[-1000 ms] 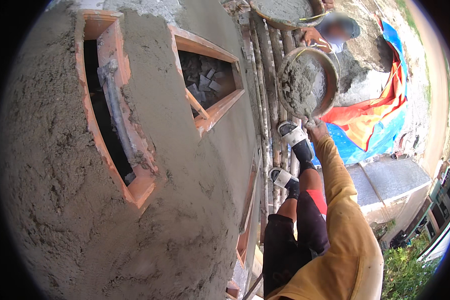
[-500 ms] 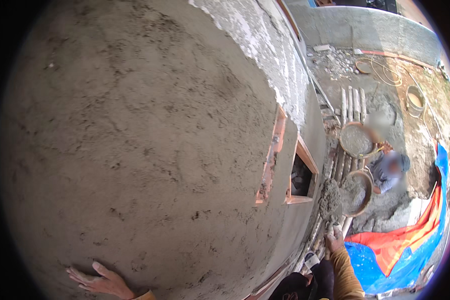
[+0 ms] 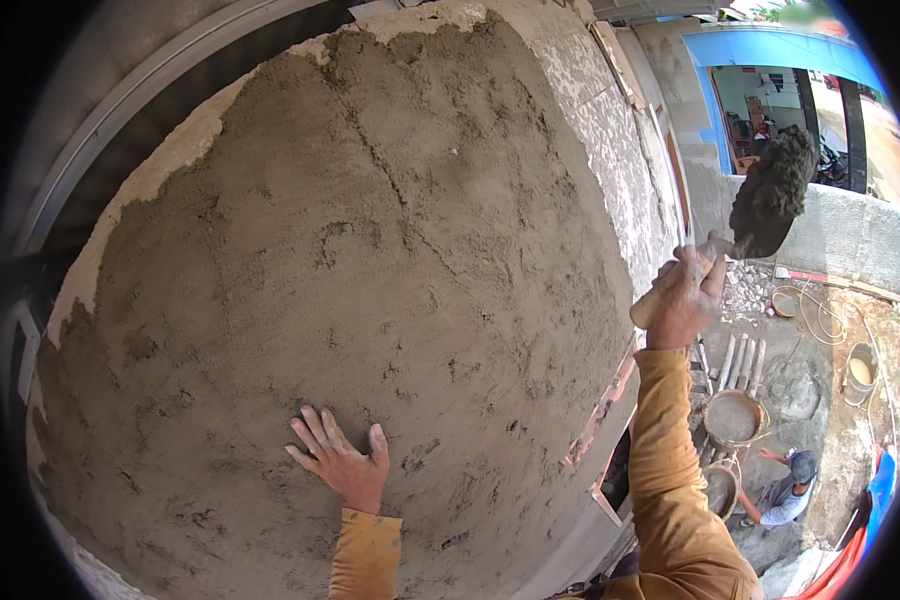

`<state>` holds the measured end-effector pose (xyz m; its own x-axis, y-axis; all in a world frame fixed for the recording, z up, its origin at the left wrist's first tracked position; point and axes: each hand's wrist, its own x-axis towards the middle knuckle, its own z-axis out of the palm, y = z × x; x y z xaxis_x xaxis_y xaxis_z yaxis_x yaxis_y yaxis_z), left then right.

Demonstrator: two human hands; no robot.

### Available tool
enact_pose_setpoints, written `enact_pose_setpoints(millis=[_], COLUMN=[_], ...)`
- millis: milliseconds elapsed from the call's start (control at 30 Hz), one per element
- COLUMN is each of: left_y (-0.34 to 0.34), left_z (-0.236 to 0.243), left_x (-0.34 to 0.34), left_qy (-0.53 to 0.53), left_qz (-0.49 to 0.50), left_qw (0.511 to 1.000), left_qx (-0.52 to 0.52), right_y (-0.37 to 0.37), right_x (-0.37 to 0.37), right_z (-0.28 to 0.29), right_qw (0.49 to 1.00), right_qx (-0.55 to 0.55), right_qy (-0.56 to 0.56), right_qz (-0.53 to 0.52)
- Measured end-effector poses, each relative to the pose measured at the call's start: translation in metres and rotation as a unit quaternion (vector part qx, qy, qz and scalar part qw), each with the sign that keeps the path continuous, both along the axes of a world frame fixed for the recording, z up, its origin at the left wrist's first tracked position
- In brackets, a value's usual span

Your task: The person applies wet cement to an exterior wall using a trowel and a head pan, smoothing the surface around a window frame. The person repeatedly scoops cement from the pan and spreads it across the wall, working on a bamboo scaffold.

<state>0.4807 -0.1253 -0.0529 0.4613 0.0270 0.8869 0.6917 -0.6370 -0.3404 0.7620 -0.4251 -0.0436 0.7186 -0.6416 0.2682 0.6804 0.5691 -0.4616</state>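
My left hand (image 3: 345, 462) lies on the wet mortar coat of the wall (image 3: 370, 300), fingers spread and palm toward the surface. Raised out to the right, my right hand (image 3: 685, 298) grips the pale handle of a trowel (image 3: 646, 310). A thick heap of grey mortar (image 3: 782, 180) covers the trowel's blade, which is apart from the wall. The mortar coat is rough, with pits and a long crack near the top. Along its right side runs a strip of bare, whitish wall (image 3: 625, 130).
Below on the right, a round tub of mortar (image 3: 734, 418) sits on poles (image 3: 738, 362), with a second tub (image 3: 720, 490) nearer. A person (image 3: 785, 492) crouches beside them. A bucket (image 3: 860, 372) stands farther right. Framed openings (image 3: 602, 415) interrupt the wall's lower right.
My right hand has lifted the mortar-laden trowel from beside the lower tub to well above the tubs. My left hand has shifted up and right on the wall. The view has tilted upward.
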Motion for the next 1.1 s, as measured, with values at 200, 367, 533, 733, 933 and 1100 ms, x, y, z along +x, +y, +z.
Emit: enact_pose_setpoints(millis=[200,367,533,733,933,1100], left_y=[0.0,0.004,0.007,0.002,0.004,0.004], left_z=[0.005,0.003,0.006,0.007,0.02,0.022], left_x=[-0.007,-0.004,-0.005,-0.005,-0.028,0.005], left_qy=[-0.002,-0.008,-0.014,-0.002,0.002,0.016], left_qz=[0.022,0.015,-0.015,-0.092,-0.113,-0.11], left_qw=[1.0,1.0,1.0,0.995,0.993,0.994], left_qx=[0.008,0.009,0.014,-0.024,-0.033,-0.007], right_y=[0.008,0.089,0.128,0.032,-0.017,-0.06], right_x=[0.064,0.078,-0.064,-0.151,-0.181,-0.147], right_z=[0.153,0.168,-0.088,-0.268,-0.322,-0.364], right_qw=[0.959,0.894,0.758,0.69,0.703,0.67], right_qx=[-0.03,-0.436,-0.64,-0.616,-0.519,-0.531], right_qy=[-0.017,0.078,-0.019,0.188,0.324,0.426], right_qz=[-0.281,-0.067,0.124,0.329,0.361,0.297])
